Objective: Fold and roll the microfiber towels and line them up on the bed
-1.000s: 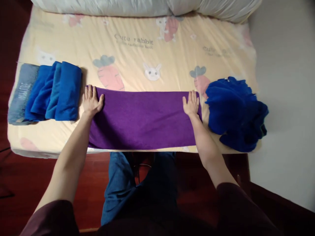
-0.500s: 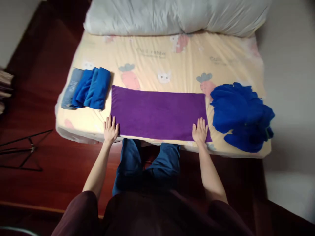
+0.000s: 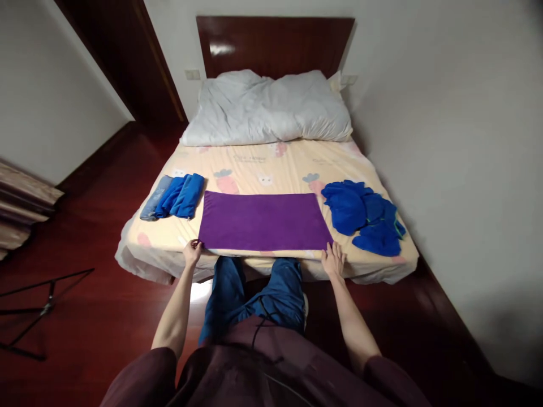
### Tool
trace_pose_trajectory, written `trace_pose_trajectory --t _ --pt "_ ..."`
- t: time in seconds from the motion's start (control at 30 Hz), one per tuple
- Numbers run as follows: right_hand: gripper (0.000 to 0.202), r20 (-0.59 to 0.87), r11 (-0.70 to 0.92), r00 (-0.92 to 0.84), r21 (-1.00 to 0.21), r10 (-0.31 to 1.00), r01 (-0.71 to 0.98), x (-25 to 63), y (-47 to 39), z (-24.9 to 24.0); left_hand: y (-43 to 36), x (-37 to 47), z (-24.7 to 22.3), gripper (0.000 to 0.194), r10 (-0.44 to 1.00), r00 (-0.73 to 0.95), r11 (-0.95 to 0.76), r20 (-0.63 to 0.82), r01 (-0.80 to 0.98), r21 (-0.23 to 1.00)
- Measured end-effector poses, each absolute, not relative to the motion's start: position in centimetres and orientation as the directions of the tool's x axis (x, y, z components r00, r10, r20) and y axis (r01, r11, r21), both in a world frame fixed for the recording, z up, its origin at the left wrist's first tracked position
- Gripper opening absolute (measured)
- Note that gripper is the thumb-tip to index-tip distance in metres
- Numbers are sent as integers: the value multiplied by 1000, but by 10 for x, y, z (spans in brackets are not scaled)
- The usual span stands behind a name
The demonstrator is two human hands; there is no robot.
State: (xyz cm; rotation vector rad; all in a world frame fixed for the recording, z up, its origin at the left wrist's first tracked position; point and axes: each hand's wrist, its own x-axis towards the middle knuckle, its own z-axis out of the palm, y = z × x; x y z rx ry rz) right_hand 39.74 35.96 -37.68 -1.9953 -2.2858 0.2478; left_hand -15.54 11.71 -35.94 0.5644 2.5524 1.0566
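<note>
A purple towel lies spread flat across the near part of the bed, its long side along the edge in front of me. My left hand is closed in a pinch on the towel's near left corner. At the near right corner, my right hand rests with fingers stretched and fanned out, touching the cloth's edge. Rolled or folded blue towels lie left of the purple one, beside a grey-blue folded cloth. To the right is a loose heap of blue cloths.
The bed has a cream sheet with carrot and rabbit prints. A pale grey quilt is bunched before the dark headboard. A black metal stand is on the floor at left, near a striped curtain.
My view has tilted up, bringing the headboard and walls into sight. My left hand has gone from lying flat to pinching the near left corner; my right hand has shifted to the near right corner.
</note>
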Motion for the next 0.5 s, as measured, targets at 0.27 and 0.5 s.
trace_pose_trajectory --t 0.27,0.5 --pt "62 -215 35 -88 -239 973 970 401 367 -363 102 -157 -345 5 364 -917 635 -167 113 764" --pt "46 -149 -290 253 -609 956 738 405 390 -354 106 -143 -360 18 265 -926 495 -269 -109 862"
